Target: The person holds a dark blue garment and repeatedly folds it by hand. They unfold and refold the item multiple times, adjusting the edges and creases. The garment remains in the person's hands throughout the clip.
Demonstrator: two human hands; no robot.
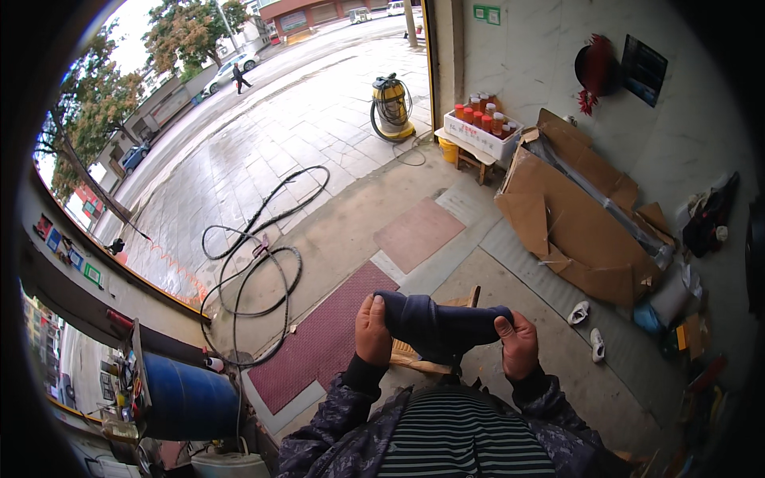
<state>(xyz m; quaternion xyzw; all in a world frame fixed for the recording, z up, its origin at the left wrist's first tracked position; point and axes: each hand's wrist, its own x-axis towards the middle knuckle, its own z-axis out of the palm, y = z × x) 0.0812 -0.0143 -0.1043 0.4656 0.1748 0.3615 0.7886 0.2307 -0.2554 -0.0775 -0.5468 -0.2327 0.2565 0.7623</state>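
Holding a rolled dark-blue cloth (441, 323), left hand (372, 331) and right hand (518, 344) each clench one end; a loosened grip could unroll it.

Concrete floor (478, 263), w/ dark red mat (327, 338) at lower centre and paler red one (418, 233) just above. Black hose (255, 263) coiled left of centre. Flattened cardboard (570, 223) at right (against wall). Yellow vacuum (392, 107) at top centre. Two white shoes (588, 327) lower right.
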